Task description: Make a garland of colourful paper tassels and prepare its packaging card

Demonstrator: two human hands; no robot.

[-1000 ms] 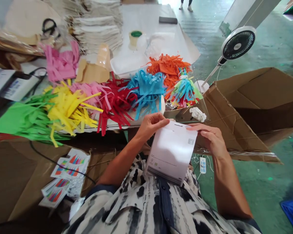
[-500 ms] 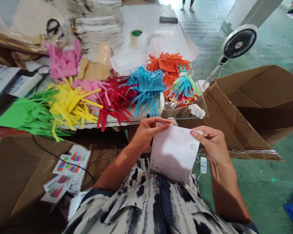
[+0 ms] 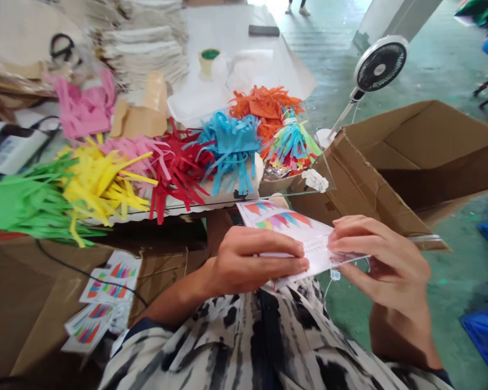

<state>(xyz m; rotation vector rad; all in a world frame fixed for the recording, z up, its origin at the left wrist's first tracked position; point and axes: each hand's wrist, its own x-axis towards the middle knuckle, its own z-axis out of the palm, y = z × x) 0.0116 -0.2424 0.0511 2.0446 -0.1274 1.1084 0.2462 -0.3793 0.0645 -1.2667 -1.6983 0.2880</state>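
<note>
Both my hands hold a printed card in front of my body, its face with colourful tassel pictures turned up and tilted. My left hand lies across the near left part of the card with its fingers together. At the right end, my right hand pinches the card between fingers and thumb. Beyond the card, on the table edge, lie bunches of cut strips: green, yellow, dark red, blue and orange. A multicoloured tassel bunch lies at the table's right corner.
A white fan stands behind an open cardboard box at the right. Printed cards lie in a box at the lower left. Cloth stacks, a tape roll and pink strips are further back on the table.
The card has turned from its white back to its printed face. My left hand has moved down over it, and my right hand has shifted right and down. The camera view has turned slightly.
</note>
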